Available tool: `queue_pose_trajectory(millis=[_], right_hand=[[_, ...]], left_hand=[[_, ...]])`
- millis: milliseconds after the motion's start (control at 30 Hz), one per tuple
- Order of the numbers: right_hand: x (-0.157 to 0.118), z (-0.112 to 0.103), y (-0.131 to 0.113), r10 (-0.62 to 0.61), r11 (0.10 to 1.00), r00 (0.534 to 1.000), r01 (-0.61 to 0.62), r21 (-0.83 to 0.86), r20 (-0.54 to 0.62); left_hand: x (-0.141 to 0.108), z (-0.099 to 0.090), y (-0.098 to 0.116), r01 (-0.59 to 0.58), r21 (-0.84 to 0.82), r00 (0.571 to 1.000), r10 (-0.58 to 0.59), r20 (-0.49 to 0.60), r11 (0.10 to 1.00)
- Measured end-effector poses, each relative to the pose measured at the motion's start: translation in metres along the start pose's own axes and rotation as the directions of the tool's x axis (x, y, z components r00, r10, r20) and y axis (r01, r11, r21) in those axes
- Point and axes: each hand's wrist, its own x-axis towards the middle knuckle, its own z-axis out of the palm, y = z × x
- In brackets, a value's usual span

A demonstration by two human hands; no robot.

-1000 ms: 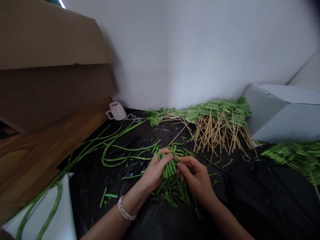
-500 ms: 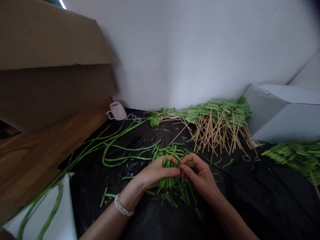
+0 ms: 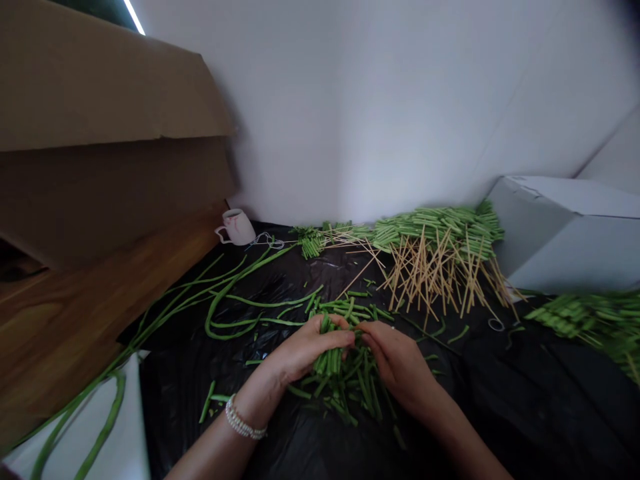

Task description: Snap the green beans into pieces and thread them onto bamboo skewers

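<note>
My left hand, a beaded bracelet at its wrist, curls closed around a bunch of cut green beans, short, smooth cylinders, and my right hand pinches in at the same bunch. More pieces heap beneath them on crinkled black plastic sheeting, just beside long uncut beans. Ahead, thin bamboo skewers splay out below a stack of bean pieces, and a white ceramic mug stands at the sheeting's far edge, near a cardboard box overhanging a wooden surface
</note>
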Motion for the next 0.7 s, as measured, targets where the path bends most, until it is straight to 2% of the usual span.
queue_pose_trajectory(millis=[100,200,333,400,533,700], right_hand=[[0.0,0.003,-0.003,-0.049,0.995,0.999,0.05,-0.092,0.006],[0.0,0.004,-0.008,-0.069,0.991,0.997,0.073,-0.115,0.035],[0.0,0.003,-0.014,-0.02,0.997,0.995,0.027,-0.078,0.098],[-0.001,0.002,-0.017,0.012,1.0,0.993,-0.011,-0.006,0.12],[0.0,-0.001,-0.02,0.05,0.979,0.995,-0.067,0.194,0.088],[0.003,-0.004,-0.023,0.088,0.96,0.996,-0.089,0.266,0.015]], left_hand=[[-0.002,-0.003,-0.001,0.006,0.055,1.0,-0.007,0.017,0.998],[-0.005,-0.007,-0.001,0.023,0.153,1.0,-0.024,0.007,0.988],[-0.009,-0.01,0.003,0.034,0.255,0.999,-0.028,-0.025,0.966],[-0.01,-0.009,0.005,0.035,0.275,0.999,-0.034,-0.007,0.961],[-0.008,-0.002,0.001,-0.008,0.123,0.997,-0.001,0.071,0.992],[-0.003,0.005,-0.008,-0.076,-0.056,0.995,0.079,0.068,0.996]])
